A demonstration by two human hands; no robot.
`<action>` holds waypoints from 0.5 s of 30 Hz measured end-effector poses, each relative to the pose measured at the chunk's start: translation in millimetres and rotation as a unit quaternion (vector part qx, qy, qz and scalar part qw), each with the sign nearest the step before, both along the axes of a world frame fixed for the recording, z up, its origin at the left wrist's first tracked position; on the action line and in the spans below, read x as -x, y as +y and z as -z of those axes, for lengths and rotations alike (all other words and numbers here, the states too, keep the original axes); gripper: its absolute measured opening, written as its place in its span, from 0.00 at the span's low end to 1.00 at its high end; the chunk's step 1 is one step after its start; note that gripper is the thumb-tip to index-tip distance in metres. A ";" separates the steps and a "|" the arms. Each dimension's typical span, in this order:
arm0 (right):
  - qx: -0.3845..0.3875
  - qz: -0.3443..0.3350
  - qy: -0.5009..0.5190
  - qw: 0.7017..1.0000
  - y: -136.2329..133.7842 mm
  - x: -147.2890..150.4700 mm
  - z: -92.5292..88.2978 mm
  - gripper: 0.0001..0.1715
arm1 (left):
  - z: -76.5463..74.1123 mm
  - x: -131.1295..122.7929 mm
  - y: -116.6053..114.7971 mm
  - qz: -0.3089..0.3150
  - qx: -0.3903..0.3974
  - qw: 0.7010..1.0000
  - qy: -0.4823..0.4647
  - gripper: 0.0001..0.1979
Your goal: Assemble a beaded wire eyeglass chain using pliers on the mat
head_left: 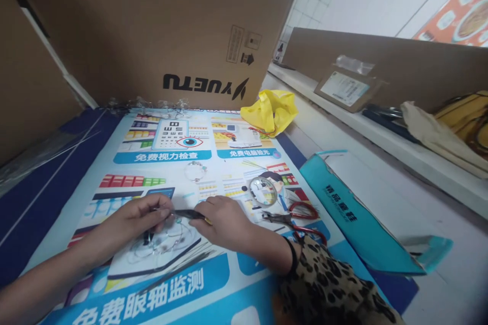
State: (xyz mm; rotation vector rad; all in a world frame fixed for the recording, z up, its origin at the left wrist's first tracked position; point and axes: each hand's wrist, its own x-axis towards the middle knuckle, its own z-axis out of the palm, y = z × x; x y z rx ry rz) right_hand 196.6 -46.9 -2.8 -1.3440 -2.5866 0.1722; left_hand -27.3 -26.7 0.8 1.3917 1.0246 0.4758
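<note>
My left hand (150, 213) is closed in a pinch over the printed sheet, on something small and thin that I cannot make out. My right hand (224, 221) grips slender dark pliers (186, 214) with a yellow edge on the handle; their tip points left and meets my left fingertips. Beneath both hands lie loops of fine beaded strand (173, 241) with pale beads. Thin straight wires (179, 266) are spread in front of them. Farther back rests a beaded bracelet (195, 171). Right of my right hand are red-handled scissors (292, 219) and a round clear-and-pale coil (263, 191).
The printed sheet (183, 156) covers a blue table. A big cardboard box (152, 25) stands behind it, with clear plastic bits (160, 105) along its base. A yellow bag (271, 111) lies at the back right, and an open turquoise box (343, 208) sits along the right edge.
</note>
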 end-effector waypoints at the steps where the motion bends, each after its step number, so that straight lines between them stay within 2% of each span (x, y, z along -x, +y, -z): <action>1: 0.002 0.001 0.001 1.000 0.1 0.0 -0.1 0.18 | -1.2 -0.7 -0.4 0.002 0.000 1.000 0.007 0.14; 15: 0.036 -0.003 0.060 0.998 3.7 -3.8 0.2 0.13 | -5.1 -5.6 -0.8 -0.008 -0.045 0.999 -0.001 0.14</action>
